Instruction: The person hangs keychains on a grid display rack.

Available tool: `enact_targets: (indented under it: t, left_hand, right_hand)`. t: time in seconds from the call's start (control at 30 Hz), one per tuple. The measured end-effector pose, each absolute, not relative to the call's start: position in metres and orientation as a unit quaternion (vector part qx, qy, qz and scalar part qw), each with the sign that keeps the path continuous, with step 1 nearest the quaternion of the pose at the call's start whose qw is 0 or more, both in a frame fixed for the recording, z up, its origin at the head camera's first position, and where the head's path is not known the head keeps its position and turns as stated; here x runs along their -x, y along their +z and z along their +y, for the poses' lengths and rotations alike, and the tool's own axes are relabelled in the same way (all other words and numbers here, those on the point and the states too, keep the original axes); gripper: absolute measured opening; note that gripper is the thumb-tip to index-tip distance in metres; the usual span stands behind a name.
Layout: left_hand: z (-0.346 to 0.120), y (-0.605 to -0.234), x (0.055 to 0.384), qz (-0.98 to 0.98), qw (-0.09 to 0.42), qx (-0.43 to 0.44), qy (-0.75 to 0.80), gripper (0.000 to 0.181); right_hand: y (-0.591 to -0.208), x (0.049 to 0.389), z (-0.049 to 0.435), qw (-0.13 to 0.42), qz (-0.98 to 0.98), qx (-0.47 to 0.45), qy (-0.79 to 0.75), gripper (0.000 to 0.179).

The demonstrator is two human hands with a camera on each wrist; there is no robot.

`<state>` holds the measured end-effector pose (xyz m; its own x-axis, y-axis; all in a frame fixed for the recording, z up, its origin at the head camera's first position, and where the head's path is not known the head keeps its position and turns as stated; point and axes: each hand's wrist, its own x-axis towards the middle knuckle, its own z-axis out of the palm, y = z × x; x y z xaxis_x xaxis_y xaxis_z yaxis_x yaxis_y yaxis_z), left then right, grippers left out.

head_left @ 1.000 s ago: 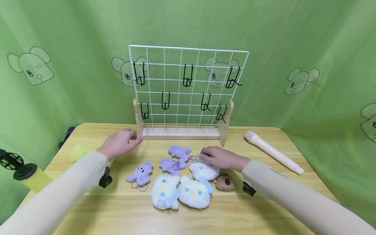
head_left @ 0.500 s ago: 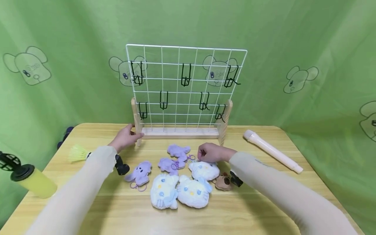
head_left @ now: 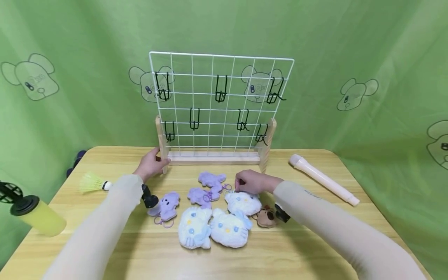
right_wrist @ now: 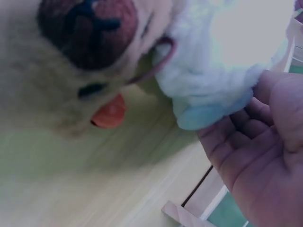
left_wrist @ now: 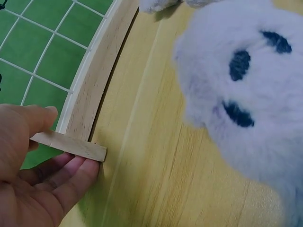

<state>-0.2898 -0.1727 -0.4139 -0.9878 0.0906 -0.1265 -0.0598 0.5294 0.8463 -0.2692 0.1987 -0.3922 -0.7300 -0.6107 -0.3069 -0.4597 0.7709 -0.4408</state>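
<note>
At the left end of the white wire grid rack [head_left: 210, 93], my left hand [head_left: 149, 165] grips the wooden side support [left_wrist: 75, 145] low down, thumb on one face and fingers on the other. My right hand [head_left: 252, 182] pinches the far edge of a white plush cat keychain [head_left: 243, 203]; what lies between the fingertips is partly hidden. Two more white plush cats lie in front, a left one [head_left: 195, 227] and a middle one [head_left: 229, 228]. A brown plush keychain [head_left: 266, 217] sits right beside them. Purple plush keychains [head_left: 200, 197] lie nearby, one [head_left: 168, 206] closest to my left wrist.
Several black hooks [head_left: 220, 93] hang on the grid. A pale pink tube [head_left: 323, 179] lies at the table's right. On the left are a yellow shuttlecock [head_left: 92, 183] and a yellow bottle with a black lid [head_left: 42, 217]. A green curtain [head_left: 315, 46] stands behind the table [head_left: 196, 264].
My left hand has closed round the rack's left wooden support. My right fingers have drawn together at the white plush cat's far edge. The view has shifted slightly.
</note>
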Motion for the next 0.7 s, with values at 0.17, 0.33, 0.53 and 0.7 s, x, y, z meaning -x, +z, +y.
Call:
enact_targets:
  t: [0.17, 0.33, 0.53, 0.7]
  left_hand:
    - [-0.171, -0.413, 0.290, 0.874, 0.081, -0.009, 0.478, 0.066]
    - [-0.170, -0.413, 0.291, 0.874, 0.083, -0.013, 0.478, 0.066]
    - [-0.171, -0.413, 0.291, 0.872, 0.086, -0.012, 0.481, 0.065]
    - [-0.170, -0.414, 0.290, 0.874, 0.086, -0.015, 0.477, 0.064]
  right_hand:
    - [-0.391, 0.273, 0.207, 0.210, 0.902, 0.301, -0.226, 0.006]
    - [-0.389, 0.272, 0.216, 0.208, 0.886, 0.267, -0.316, 0.014]
    - [-0.391, 0.271, 0.223, 0.218, 0.857, 0.228, -0.408, 0.019]
    - [-0.394, 0.264, 0.226, 0.242, 0.836, 0.183, -0.458, 0.020]
